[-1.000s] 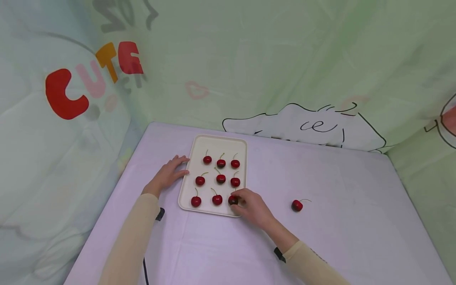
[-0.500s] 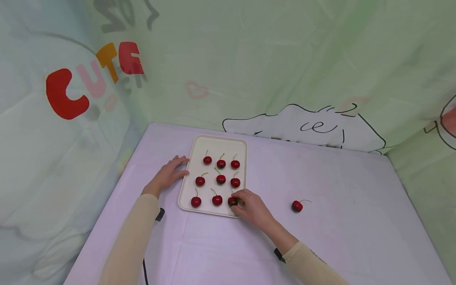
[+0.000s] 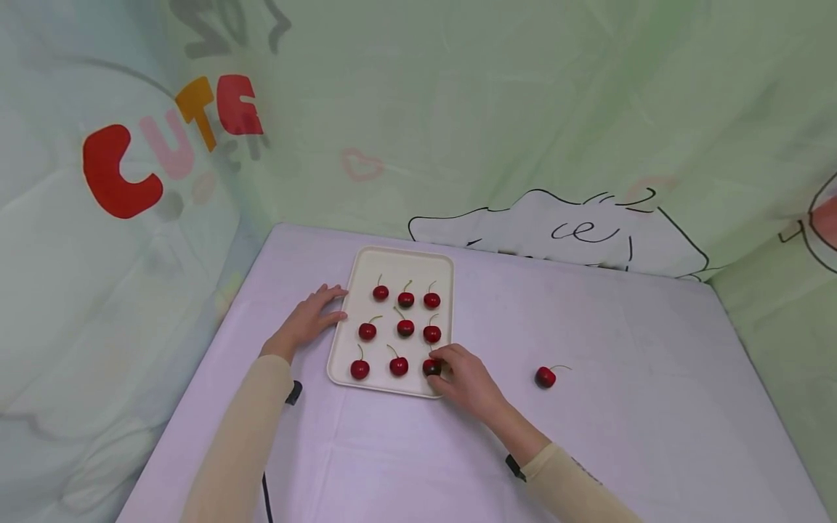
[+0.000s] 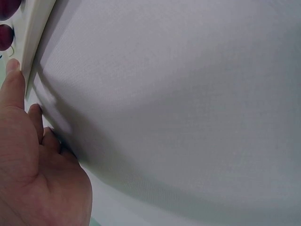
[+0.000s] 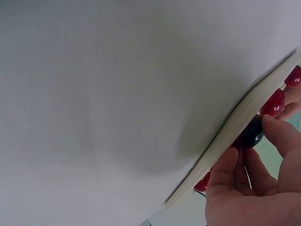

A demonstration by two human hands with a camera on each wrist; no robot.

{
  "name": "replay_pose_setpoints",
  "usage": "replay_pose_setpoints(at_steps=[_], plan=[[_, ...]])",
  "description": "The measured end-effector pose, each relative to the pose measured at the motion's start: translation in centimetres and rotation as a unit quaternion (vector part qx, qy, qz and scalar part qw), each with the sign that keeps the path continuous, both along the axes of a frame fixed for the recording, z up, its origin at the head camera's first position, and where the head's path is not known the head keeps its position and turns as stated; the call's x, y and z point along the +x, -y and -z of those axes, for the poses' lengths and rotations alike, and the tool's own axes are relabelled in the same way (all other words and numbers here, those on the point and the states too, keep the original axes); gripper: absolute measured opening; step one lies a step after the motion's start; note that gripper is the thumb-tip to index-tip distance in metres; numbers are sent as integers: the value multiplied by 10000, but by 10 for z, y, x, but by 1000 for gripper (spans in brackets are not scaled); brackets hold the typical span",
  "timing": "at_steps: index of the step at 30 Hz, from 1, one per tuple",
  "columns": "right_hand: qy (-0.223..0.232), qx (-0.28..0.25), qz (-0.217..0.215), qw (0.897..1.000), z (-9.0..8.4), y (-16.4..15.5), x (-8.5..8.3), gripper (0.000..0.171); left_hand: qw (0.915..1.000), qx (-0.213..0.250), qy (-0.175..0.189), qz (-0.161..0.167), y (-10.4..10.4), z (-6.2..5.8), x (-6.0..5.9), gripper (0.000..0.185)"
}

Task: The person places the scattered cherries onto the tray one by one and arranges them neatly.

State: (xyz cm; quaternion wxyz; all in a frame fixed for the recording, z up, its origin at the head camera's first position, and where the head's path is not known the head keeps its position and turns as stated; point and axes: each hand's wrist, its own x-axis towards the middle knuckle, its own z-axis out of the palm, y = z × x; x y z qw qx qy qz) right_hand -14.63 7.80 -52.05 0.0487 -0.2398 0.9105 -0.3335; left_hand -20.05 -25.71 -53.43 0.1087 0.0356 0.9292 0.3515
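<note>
A cream tray (image 3: 392, 256) bears several red cherries in three rows, each with a thin stem. At its near right corner my right hand (image 3: 467, 381) pinches a dark red cherry (image 3: 430, 367) between thumb and fingers; in the right wrist view this dark cherry (image 5: 254, 132) sits between the fingertips just over the tray's rim. My left hand (image 3: 304, 323) touches the tray's left edge with straight, spread fingers. The left wrist view shows the thumb of that hand (image 4: 28, 165) against the tray's rim (image 4: 35, 35).
One more cherry (image 3: 545, 378) lies on the lilac tablecloth (image 3: 628, 327) to the right of the tray. Printed cloth walls (image 3: 458, 109) stand behind and at both sides. A black cable (image 3: 267, 497) runs beside the left sleeve.
My right hand has shifted the pinched cherry slightly to the right, toward the tray's right edge. The left hand and the tray stay where they were.
</note>
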Motion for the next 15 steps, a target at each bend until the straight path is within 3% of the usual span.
replay_pose_setpoints(at_steps=[9,15], plan=[[370,-114,462,9982,-6,-14,-1,38,10000,36,24,-40,0,0,0,54],[205,-272,891,9954,-14,-38,-6,42,9999,47,-125,39,1,1,-1,52]])
